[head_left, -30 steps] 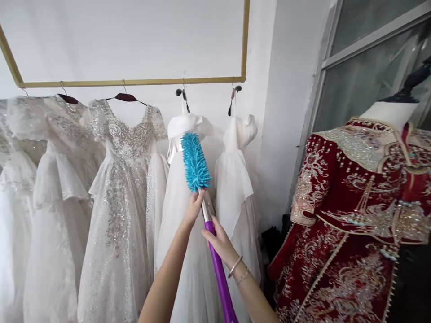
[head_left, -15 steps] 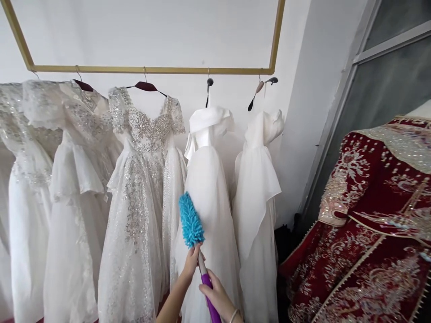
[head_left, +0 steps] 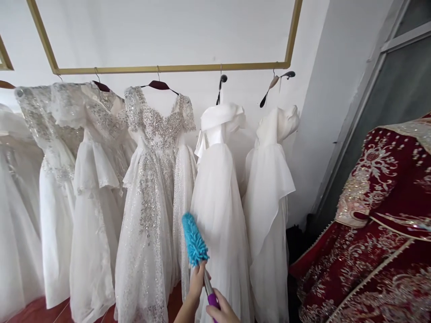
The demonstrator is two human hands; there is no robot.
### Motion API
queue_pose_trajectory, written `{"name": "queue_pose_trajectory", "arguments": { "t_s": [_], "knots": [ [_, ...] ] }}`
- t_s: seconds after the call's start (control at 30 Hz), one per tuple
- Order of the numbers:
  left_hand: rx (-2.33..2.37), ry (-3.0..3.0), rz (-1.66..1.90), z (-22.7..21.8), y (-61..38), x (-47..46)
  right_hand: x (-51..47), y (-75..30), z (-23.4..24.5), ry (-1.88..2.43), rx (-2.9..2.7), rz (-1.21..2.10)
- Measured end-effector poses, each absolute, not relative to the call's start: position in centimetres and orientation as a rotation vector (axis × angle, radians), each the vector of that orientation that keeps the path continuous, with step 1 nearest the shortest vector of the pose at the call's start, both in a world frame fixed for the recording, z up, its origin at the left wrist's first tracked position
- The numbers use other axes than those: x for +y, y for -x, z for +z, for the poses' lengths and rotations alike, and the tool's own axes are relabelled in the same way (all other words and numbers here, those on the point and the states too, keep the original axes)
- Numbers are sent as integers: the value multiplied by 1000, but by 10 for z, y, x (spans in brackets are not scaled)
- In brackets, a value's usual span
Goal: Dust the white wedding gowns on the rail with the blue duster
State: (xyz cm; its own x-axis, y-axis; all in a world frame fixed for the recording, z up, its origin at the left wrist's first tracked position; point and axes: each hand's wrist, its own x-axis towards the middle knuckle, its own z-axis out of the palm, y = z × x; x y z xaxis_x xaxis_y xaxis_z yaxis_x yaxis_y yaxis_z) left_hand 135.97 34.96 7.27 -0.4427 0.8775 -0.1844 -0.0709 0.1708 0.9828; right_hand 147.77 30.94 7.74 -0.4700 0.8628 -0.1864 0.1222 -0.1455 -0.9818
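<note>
White gowns (head_left: 215,202) hang packed along the gold rail (head_left: 168,68), no gaps. Red embroidered dress (head_left: 377,224) crowds the right. Bare wall above is open.

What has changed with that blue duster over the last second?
The blue duster came down from the plain white gown's bodice to its skirt. Both hands sank to the picture's bottom edge. Unchanged: left hand below the head, right hand on the purple handle; gowns still hanging.

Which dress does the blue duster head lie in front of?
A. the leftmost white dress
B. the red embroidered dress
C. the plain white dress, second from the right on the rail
C: the blue duster head overlaps the lower skirt of the plain white dress, while the left hand and right hand hold the handle.
</note>
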Motion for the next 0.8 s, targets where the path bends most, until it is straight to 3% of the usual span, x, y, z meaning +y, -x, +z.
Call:
{"name": "queue_pose_trajectory", "arguments": {
  "t_s": [0.23,0.37,0.5,0.8],
  "knots": [
    [1350,-1267,1642,250,-1385,366,317,-1509,208,784,-1726,1320],
    [1292,-1493,1618,287,-1405,383,329,-1516,229,813,-1713,1148],
    [1342,-1540,1474,262,-1421,395,332,-1523,198,852,-1607,1132],
    [1601,-1561,1027,140,-1420,381,301,-1504,68,1145,-1341,1270]
  ]
}}
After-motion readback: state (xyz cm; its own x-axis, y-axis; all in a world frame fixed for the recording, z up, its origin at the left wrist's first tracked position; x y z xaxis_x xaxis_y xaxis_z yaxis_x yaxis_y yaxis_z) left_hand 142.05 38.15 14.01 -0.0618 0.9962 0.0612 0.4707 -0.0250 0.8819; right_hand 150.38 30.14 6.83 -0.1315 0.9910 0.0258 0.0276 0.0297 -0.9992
